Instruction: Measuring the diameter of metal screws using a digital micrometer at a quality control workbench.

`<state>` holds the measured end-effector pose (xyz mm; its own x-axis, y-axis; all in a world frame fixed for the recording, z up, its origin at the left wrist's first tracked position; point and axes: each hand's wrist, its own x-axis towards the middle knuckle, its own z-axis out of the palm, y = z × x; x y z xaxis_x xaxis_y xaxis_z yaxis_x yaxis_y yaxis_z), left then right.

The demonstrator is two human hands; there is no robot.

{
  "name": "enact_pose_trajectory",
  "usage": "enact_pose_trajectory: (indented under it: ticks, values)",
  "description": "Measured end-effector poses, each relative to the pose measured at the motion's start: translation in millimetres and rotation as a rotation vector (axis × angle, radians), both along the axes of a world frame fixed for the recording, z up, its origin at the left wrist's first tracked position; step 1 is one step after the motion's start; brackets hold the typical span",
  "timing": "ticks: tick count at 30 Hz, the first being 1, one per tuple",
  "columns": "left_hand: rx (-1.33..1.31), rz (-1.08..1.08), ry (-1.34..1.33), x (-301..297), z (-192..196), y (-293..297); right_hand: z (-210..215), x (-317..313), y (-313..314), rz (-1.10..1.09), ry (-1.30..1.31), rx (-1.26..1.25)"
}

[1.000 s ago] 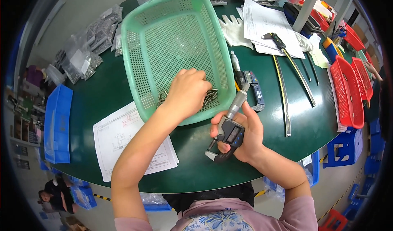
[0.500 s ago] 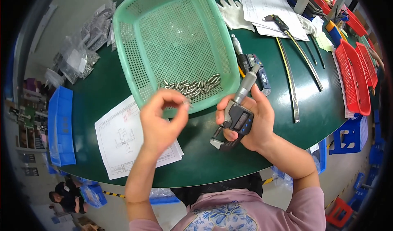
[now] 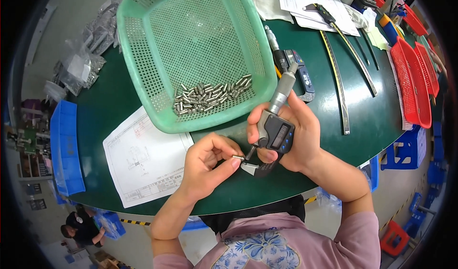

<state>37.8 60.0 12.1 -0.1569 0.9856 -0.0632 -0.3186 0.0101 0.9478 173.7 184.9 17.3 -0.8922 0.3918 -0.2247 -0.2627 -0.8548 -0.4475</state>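
Observation:
My right hand [image 3: 300, 130] is wrapped round a digital micrometer [image 3: 275, 131], its thimble pointing up and its curved frame toward me. Between thumb and index finger, my left hand [image 3: 208, 164] pinches a small metal pin [image 3: 237, 157]. The pin's end is at the gap between the micrometer's measuring faces; whether it touches them I cannot tell. Beyond my hands stands a green perforated basket [image 3: 164, 123] with a heap of similar metal pins [image 3: 210, 96] at its near end.
Left of my hands lies a printed drawing sheet [image 3: 143, 166]. A second micrometer [image 3: 300, 76] is beside the basket, with calipers [image 3: 350, 47], a steel rule [image 3: 336, 83] and a white glove [image 3: 269, 3] farther off. Red baskets [image 3: 410, 85] stand at right, a blue bin [image 3: 67, 147] at left.
My left hand has come down and right from the basket's near rim to the micrometer's jaws, carrying the pin. The micrometer has shifted slightly left in my right hand.

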Motion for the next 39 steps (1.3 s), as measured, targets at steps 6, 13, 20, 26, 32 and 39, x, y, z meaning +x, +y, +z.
enact_pose_trajectory:
  ticks: [6, 13, 20, 26, 32, 39]
  values:
    - [-0.036, -0.051, -0.040, -1.1, -2.1, 1.9, -2.9, -0.8, 1.6, 0.043, -0.015, -0.013]
    - [-0.041, -0.062, -0.092, 0.1, -6.6, 0.2, 0.1, -1.5, -0.9, 0.025, -0.105, 0.036]
    - [-0.075, -0.033, -0.137, 1.4, -4.1, -1.8, -4.4, -3.5, -1.6, -0.002, -0.077, 0.052]
    - [-0.124, -0.003, -0.114, -1.1, -8.0, -3.9, -5.4, -3.7, -1.8, 0.017, -0.059, 0.077]
    - [-0.047, -0.003, -0.141, 1.0, -5.9, -1.4, -4.0, -2.2, 0.7, 0.048, -0.080, 0.006]
    - [-0.017, -0.006, -0.143, 0.7, -8.8, -2.2, -2.7, -3.6, 0.1, 0.010, -0.082, -0.011]
